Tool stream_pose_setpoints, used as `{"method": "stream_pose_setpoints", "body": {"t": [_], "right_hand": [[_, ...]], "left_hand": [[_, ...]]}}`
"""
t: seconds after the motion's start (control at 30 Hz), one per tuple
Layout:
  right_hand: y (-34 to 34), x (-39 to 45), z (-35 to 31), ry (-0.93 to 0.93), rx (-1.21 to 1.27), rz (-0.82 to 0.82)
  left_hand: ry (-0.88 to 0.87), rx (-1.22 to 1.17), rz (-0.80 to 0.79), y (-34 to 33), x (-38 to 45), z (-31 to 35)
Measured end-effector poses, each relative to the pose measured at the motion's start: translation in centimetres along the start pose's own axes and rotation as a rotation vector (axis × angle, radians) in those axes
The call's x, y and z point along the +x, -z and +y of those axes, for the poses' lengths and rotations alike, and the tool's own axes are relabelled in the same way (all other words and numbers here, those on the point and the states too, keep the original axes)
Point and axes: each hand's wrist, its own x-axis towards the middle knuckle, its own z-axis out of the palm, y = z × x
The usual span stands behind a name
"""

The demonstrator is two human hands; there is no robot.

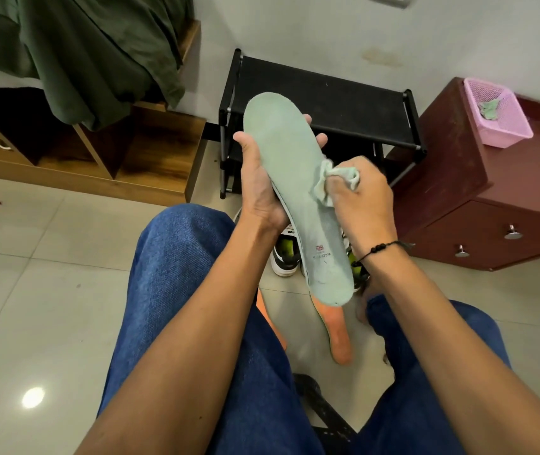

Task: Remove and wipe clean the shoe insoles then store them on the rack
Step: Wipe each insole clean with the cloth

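My left hand [258, 185] grips a pale green insole [290, 178] from its left side, fingertips curling round the far edge. The insole is held up over my knees, toe end pointing away. My right hand [364, 195] pinches a crumpled pale green cloth [331, 180] against the insole's right edge near the middle. Below, on the tiled floor, lie two orange insoles [336, 330] between my legs, one mostly hidden by my left knee. A black-and-white shoe [283, 257] with a lime lining stands behind them. The black shoe rack [324, 103] stands against the wall beyond my hands.
A dark red drawer cabinet [492, 205] stands right of the rack, with a pink basket [495, 113] holding a cloth on top. A wooden bed frame [150, 159] with green bedding is at left. A black stool [324, 412] shows between my legs.
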Motion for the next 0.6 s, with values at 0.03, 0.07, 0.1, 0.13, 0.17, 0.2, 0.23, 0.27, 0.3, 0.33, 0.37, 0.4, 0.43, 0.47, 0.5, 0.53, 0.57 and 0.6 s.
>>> {"method": "stream_pose_setpoints", "body": {"t": [0.03,0.07,0.1,0.13,0.17,0.2,0.23,0.27,0.3,0.33,0.37,0.4,0.43,0.47,0.5,0.53,0.57,0.6], "right_hand": [[-0.1,-0.2,-0.1,-0.024,-0.002,-0.045],[-0.2,-0.4,-0.2,-0.030,-0.005,-0.054],[-0.3,-0.4,-0.5,-0.024,-0.011,-0.029],[-0.4,-0.3,-0.6,-0.009,-0.014,0.017],[-0.5,-0.1,-0.7,0.011,-0.014,0.065],[-0.7,0.3,-0.8,0.031,-0.014,0.095],[-0.8,0.5,-1.0,0.061,-0.030,0.099],[-0.9,0.6,-1.0,0.115,-0.084,0.097],[-0.9,0.7,-1.0,0.201,-0.176,0.116],[-0.9,0.7,-0.9,0.298,-0.275,0.148],[-0.9,0.5,-0.9,0.380,-0.350,0.191],[-1.0,0.3,-1.1,0.431,-0.374,0.225],[-1.2,0.1,-1.4,0.460,-0.361,0.230],[-1.5,-0.2,-1.7,0.487,-0.336,0.211],[-1.9,-0.6,-2.1,0.514,-0.307,0.189],[-2.5,-1.0,-2.3,0.535,-0.271,0.172],[-2.9,-1.3,-2.4,0.545,-0.228,0.157],[-3.2,-1.5,-2.4,0.554,-0.196,0.146]], "left_hand": [[-0.008,-0.016,0.003,0.0,0.0,0.0],[-0.012,-0.032,0.011,0.0,-0.1,-0.1],[-0.004,-0.035,0.024,-0.2,-0.3,-0.2],[0.024,-0.027,0.040,-0.4,-0.6,-0.3],[0.065,-0.001,0.063,-0.7,-0.9,-0.5],[0.099,0.033,0.078,-0.9,-1.2,-0.7],[0.121,0.070,0.087,-1.0,-1.5,-0.9],[0.142,0.088,0.092,-1.2,-1.8,-1.0],[0.158,0.094,0.094,-1.1,-1.8,-1.0],[0.167,0.089,0.094,-1.1,-1.8,-0.9],[0.165,0.085,0.094,-1.1,-1.7,-0.6],[0.156,0.076,0.087,-1.2,-1.8,-0.4],[0.147,0.067,0.082,-1.3,-1.8,-0.4],[0.133,0.061,0.075,-1.4,-1.8,-0.5],[0.107,0.069,0.081,-1.3,-1.8,-0.6],[0.077,0.072,0.083,-1.4,-1.9,-0.7],[0.055,0.072,0.084,-1.2,-1.8,-0.8],[0.047,0.072,0.083,-1.2,-1.8,-0.9]]}}
